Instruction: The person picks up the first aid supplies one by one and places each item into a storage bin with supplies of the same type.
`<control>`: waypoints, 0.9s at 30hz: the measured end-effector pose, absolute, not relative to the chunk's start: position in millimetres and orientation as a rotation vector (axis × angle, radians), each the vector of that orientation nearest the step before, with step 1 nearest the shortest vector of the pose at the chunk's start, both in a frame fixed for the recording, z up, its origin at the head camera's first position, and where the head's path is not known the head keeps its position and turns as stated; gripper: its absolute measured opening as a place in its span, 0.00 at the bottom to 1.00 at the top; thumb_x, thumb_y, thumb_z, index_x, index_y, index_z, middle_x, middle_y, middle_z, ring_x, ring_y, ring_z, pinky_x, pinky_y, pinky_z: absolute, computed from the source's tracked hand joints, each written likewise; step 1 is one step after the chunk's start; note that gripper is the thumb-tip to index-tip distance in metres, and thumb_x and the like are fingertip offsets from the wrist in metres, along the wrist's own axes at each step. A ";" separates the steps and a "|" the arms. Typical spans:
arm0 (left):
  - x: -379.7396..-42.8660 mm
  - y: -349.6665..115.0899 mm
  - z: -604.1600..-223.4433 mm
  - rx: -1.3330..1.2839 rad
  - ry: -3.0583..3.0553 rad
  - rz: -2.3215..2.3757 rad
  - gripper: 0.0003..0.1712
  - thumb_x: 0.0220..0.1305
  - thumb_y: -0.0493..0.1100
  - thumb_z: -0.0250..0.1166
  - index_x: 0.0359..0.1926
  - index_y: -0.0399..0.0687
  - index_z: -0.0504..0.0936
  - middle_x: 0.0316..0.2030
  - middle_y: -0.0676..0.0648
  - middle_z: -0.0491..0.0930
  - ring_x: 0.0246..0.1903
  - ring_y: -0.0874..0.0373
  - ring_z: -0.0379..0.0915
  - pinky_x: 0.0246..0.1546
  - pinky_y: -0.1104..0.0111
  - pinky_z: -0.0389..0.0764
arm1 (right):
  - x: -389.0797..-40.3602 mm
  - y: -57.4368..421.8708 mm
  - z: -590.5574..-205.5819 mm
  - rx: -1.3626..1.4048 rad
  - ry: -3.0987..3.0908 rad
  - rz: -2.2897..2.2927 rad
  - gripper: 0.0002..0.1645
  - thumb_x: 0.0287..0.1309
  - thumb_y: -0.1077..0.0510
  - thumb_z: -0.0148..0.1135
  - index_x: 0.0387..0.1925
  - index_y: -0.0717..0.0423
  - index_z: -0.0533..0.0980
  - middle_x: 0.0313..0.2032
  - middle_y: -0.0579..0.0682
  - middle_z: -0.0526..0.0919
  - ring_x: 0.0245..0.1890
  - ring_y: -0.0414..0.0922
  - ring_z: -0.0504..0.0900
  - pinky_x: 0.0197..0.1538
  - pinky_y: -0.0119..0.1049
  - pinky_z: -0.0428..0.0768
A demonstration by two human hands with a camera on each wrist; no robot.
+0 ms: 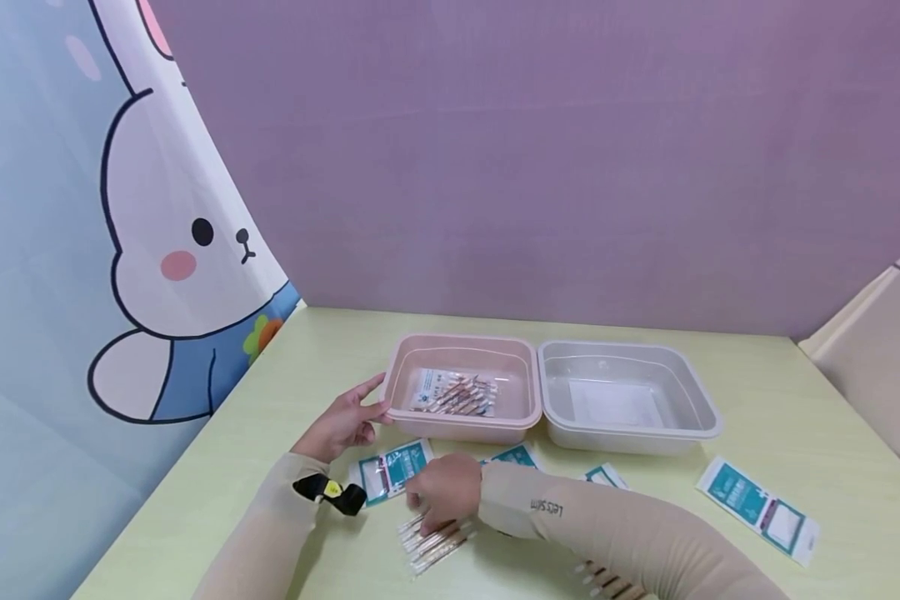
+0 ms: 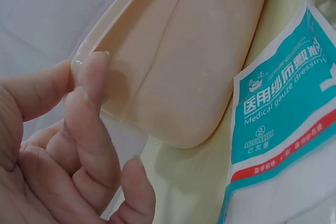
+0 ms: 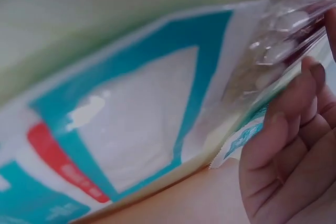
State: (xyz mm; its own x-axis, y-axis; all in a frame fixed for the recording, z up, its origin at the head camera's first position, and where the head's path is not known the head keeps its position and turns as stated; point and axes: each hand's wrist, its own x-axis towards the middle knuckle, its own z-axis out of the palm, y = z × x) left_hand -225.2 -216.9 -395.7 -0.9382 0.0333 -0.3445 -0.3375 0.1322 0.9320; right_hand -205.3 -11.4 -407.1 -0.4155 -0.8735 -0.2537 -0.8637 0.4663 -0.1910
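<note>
My left hand [image 1: 342, 423] pinches the left rim of a pink plastic bin [image 1: 461, 430], thumb and index finger on its edge in the left wrist view. Inside the bin lies a clear pack of cotton swabs [image 1: 461, 396]. In front of it, my right hand [image 1: 447, 492] pinches another clear pack of cotton swabs [image 1: 433, 547] at the table surface. The right wrist view shows that pack's white tips [image 3: 283, 51] beside my curled fingers; the thumb is mostly out of frame. Between my hands lies a teal and white medical gauze dressing packet [image 1: 393, 471].
A white bin [image 1: 633, 440] stands against the pink one's right side. More gauze packets lie in front of the bins, one [image 1: 759, 510] at the far right. Another swab pack [image 1: 607, 581] is partly hidden under my right forearm. A purple backdrop [image 1: 540, 167] rises behind the table.
</note>
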 end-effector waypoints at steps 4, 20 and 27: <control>-226.0 -215.3 -396.6 -0.291 2.129 1.879 0.36 0.73 0.43 0.54 0.76 0.54 0.51 0.27 0.52 0.82 0.16 0.61 0.65 0.24 0.72 0.69 | -206.7 -9.4 -409.3 -1.446 2.385 -0.033 0.11 0.52 0.44 0.71 0.24 0.42 0.78 0.23 0.31 0.76 0.25 0.30 0.72 0.28 0.25 0.68; -223.1 -218.2 -396.1 -0.295 2.091 1.922 0.35 0.74 0.43 0.54 0.77 0.55 0.51 0.26 0.53 0.82 0.17 0.62 0.67 0.26 0.71 0.70 | -202.7 -3.7 -404.6 -1.502 2.256 -0.116 0.07 0.62 0.52 0.63 0.29 0.44 0.75 0.24 0.33 0.73 0.26 0.30 0.70 0.30 0.24 0.68; -222.2 -216.2 -393.5 -0.273 2.088 1.928 0.35 0.74 0.42 0.52 0.77 0.54 0.50 0.26 0.53 0.82 0.17 0.61 0.67 0.26 0.71 0.70 | -201.7 1.0 -398.3 -1.507 2.227 -0.131 0.04 0.61 0.52 0.64 0.33 0.46 0.78 0.26 0.33 0.75 0.27 0.30 0.72 0.30 0.23 0.68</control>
